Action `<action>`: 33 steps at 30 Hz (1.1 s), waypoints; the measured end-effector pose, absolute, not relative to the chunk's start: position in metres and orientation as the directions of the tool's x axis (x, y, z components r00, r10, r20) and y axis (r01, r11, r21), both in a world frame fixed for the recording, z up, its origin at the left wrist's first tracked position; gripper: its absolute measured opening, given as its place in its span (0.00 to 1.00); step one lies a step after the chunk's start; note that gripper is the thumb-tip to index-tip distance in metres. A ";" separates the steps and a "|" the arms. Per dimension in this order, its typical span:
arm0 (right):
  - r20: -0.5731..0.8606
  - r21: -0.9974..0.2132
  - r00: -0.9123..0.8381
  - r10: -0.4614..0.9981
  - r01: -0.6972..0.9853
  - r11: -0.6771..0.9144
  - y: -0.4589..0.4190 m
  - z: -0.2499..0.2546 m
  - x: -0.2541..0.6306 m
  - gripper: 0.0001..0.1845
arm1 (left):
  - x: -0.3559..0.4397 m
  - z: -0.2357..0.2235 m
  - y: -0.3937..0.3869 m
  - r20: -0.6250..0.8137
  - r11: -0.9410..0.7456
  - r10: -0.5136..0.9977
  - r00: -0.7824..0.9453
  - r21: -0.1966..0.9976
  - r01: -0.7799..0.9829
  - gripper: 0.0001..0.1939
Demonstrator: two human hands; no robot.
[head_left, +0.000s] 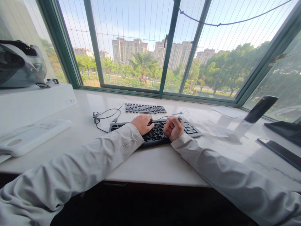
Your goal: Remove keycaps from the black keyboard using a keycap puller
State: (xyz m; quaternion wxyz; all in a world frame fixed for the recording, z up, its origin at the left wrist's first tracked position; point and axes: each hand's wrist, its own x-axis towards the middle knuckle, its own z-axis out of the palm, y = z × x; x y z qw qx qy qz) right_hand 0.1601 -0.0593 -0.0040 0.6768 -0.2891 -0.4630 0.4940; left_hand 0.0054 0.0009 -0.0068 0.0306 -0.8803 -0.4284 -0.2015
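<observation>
A black keyboard lies on the white sill-like desk in front of me. My left hand rests on its left-middle keys with the fingers curled down onto them. My right hand sits beside it in a loose fist, pinching a thin wire keycap puller whose loops stick up over the keys. Both arms wear pale long sleeves. Behind the keyboard lies a flat black row of keys, a second smaller keyboard, with a black cable coiled to its left.
A white box with a grey helmet stands at the left, a flat white case in front of it. At the right are a dark cylinder, a dark phone, a sheet of paper. Windows run behind.
</observation>
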 end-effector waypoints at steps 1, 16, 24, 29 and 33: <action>0.311 -0.843 0.091 0.946 -0.433 0.318 -0.058 -0.002 0.160 0.25 | 0.005 -0.007 0.001 0.379 -0.629 0.744 0.551 0.118 0.768 0.17; 0.306 -0.853 0.000 0.952 -0.444 0.274 -0.060 0.003 0.160 0.23 | 0.006 -0.008 0.001 0.378 -0.627 0.745 0.550 0.114 0.771 0.18; 0.215 -0.839 0.188 0.958 -0.466 0.280 -0.055 0.005 0.155 0.23 | 0.005 -0.009 0.003 0.387 -0.635 0.736 0.556 0.107 0.765 0.17; 0.257 -0.860 0.039 0.965 -0.446 0.247 -0.057 0.005 0.159 0.23 | 0.006 -0.009 0.003 0.387 -0.634 0.738 0.553 0.116 0.764 0.18; 0.300 -0.896 -0.128 0.945 -0.378 0.233 -0.059 0.005 0.163 0.22 | 0.006 -0.009 0.002 0.382 -0.630 0.742 0.551 0.118 0.767 0.18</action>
